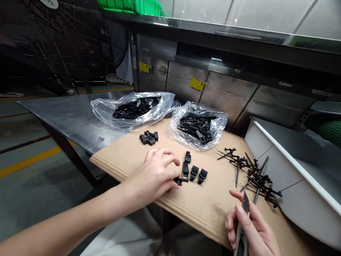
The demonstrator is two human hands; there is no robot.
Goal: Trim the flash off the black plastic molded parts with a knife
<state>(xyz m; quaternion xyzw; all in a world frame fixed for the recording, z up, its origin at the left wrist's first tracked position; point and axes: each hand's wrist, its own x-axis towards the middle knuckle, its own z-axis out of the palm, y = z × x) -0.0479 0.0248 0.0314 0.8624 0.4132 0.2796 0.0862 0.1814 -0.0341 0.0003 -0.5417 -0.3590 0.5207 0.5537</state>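
My left hand [156, 174] rests on the cardboard sheet [202, 206], its fingers curled and pinching a small black plastic part [182, 176] at its tip. Two more black clip parts [198, 174] lie just right of it and one [188, 156] just behind. My right hand [249, 227] is low at the front right, closed around a utility knife [243, 227] with the blade pointing up and away. A pile of black sprue sticks [252, 174] lies right of the clips.
Two open clear plastic bags of black parts [138, 108] [198, 128] sit at the back of the cardboard. A small heap of black parts [149, 137] lies between them and my left hand. A white bin [298, 167] stands at right; a steel table [71, 117] extends left.
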